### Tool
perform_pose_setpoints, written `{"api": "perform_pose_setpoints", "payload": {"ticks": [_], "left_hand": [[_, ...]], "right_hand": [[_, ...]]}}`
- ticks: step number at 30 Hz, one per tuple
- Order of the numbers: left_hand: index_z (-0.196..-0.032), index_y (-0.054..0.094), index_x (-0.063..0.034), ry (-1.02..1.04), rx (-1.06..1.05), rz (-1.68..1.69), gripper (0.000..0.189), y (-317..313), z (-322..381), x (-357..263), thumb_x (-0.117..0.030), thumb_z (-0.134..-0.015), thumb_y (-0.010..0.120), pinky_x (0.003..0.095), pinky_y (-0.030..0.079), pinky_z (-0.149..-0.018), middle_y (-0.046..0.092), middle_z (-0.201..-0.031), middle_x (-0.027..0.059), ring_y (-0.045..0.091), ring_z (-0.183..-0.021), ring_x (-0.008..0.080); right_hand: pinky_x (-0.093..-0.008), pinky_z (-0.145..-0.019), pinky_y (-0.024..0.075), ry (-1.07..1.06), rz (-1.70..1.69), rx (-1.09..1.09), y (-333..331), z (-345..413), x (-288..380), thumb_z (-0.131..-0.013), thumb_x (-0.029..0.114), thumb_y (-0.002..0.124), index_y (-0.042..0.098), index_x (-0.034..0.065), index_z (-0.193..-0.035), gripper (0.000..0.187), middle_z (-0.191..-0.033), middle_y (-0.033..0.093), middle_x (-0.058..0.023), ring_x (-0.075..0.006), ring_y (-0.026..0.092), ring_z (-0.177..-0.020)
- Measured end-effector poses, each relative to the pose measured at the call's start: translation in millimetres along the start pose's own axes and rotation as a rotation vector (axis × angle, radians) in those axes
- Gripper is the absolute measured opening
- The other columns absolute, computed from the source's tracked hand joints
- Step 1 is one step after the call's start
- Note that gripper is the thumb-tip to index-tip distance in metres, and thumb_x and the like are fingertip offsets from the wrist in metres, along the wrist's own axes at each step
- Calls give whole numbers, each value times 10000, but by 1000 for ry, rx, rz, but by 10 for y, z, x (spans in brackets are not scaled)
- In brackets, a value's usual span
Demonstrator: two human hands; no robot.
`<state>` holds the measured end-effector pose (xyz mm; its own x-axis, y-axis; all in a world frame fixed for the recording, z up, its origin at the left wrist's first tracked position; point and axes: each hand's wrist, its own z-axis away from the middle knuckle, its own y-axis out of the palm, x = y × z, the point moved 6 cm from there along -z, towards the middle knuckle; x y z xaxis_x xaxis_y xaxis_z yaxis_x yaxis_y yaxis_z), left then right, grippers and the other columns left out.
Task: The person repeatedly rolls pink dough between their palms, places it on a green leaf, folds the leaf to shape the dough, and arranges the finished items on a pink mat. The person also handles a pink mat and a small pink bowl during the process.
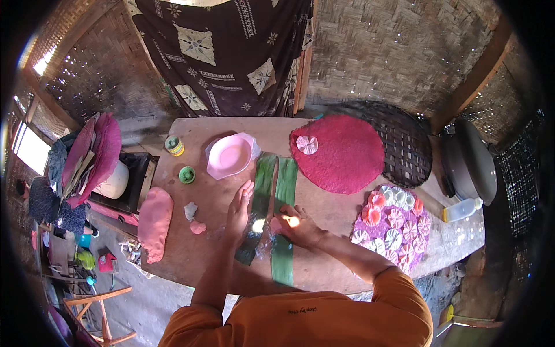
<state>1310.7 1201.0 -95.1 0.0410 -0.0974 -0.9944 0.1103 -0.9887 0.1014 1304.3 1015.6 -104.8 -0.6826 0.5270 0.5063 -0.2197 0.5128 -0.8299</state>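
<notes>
Two long green leaf strips (284,256), apparently banana leaf, lie side by side on the wooden table (321,264). My left hand (239,212) is held on edge just left of the strips, fingers extended, with nothing seen in it. My right hand (299,225) is over the right strip, its fingers curled at a small piece of pink dough (275,225). A large pink dough slab (155,221) lies at the table's left edge. Nearer my left hand are a small pink lump (197,227) and a whitish lump (190,211).
A pink basin (230,156), a green cup (187,175) and a striped cup (174,145) stand at the back left. Right are a red round mat (342,156), a woven tray (401,147), a purple mat (401,230) with several pleated rosettes, and a bottle (461,211).
</notes>
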Motion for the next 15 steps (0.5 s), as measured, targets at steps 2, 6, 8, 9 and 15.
{"api": "perform_pose_setpoints", "payload": {"ticks": [2, 6, 8, 9, 15], "left_hand": [[-1448, 324, 7, -58, -8, 63, 565, -71, 134, -8, -390, -1046, 336, 378, 279, -1130, 386, -1476, 180, 372, -1366, 272], [-1507, 230, -87, -56, 45, 252, 676, 85, 345, -119, -537, -1009, 311, 430, 255, -1143, 279, -1543, 130, 314, -1396, 280], [-1520, 205, -133, -104, 50, 426, 730, 239, 432, -172, -605, -975, 325, 452, 312, -1116, 248, -1556, 115, 321, -1386, 286], [-1519, 200, -121, -107, 68, 536, 703, 315, 468, -228, -560, -991, 349, 455, 382, -1071, 285, -1539, 113, 385, -1344, 284], [-1510, 206, -91, -438, 419, 1430, 566, 587, 889, -824, -341, -1026, 359, 448, 352, -1104, 312, -1517, 152, 371, -1359, 320]], "right_hand": [[-402, -759, 501, 15, 26, -39, 3, 13, 150, -857, 271, 699, 602, 37, -1134, 376, -969, 614, -158, -297, 612, -879], [-339, -621, 499, 346, -444, -289, -165, -84, 321, -849, 274, 723, 598, -2, -1101, 393, -808, 652, -113, -213, 629, -701], [-322, -608, 494, 469, -508, -457, -237, -48, 598, -847, 266, 735, 615, -27, -1053, 377, -843, 680, -111, -158, 626, -700], [-331, -655, 507, 515, -561, -456, -217, -56, 773, -855, 223, 713, 632, -23, -1035, 316, -885, 669, -152, -216, 634, -728], [-594, -1044, 278, 112, 249, -450, -918, -4, 1836, -866, 429, 639, 634, 87, -1197, 476, -1267, 560, -179, -416, 429, -1258]]}}
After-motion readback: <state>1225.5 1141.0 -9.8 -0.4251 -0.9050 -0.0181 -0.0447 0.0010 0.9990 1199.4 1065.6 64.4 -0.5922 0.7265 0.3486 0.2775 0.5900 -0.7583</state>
